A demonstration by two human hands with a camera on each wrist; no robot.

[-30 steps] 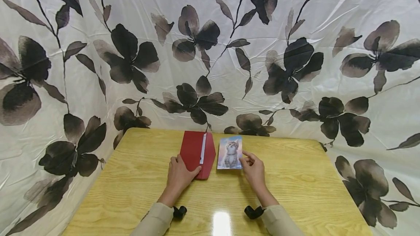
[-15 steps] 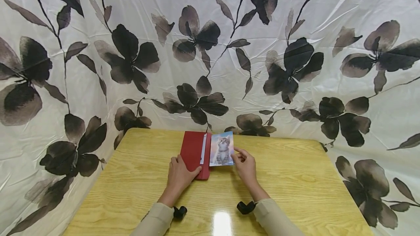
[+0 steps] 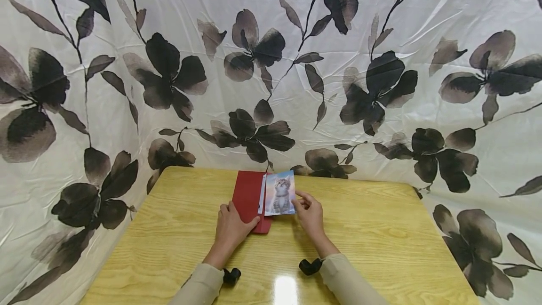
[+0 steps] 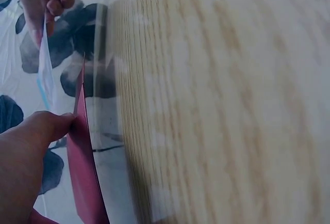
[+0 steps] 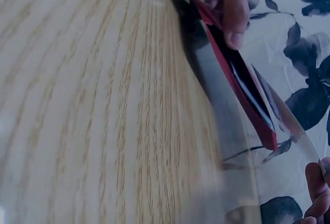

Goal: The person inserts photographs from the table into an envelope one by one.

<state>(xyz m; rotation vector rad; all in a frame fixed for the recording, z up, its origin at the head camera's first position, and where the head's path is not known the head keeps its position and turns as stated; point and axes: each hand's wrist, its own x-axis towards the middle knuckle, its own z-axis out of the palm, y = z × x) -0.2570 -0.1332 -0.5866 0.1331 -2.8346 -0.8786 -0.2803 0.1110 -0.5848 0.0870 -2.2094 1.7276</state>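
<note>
A red envelope [image 3: 246, 191] lies near the back of the table, its flap side to the right. My left hand [image 3: 230, 229] grips its lower left part, thumb across the front. In the left wrist view the thumb presses on the thin envelope [image 4: 85, 167]. Pale paper [image 3: 261, 197] shows in the envelope's opening. My right hand [image 3: 311, 216] pinches the right edge of a kitten picture card [image 3: 281, 194], whose left edge overlaps the envelope at its opening. The right wrist view shows the card [image 5: 290, 123] tilted beside the opening, and the envelope gaping slightly. The flap is mostly hidden behind the card.
Both hands work over a wood-grain table [image 3: 178, 248] with a bright light reflection near its front. A white cloth with dark flowers [image 3: 322, 88] hangs behind and at the sides. Dark wrist mounts [image 3: 310, 266] sit by the cuffs.
My right hand has carried the kitten card leftward, from beside the envelope to over its flap and opening. The left hand and the envelope have stayed in place.
</note>
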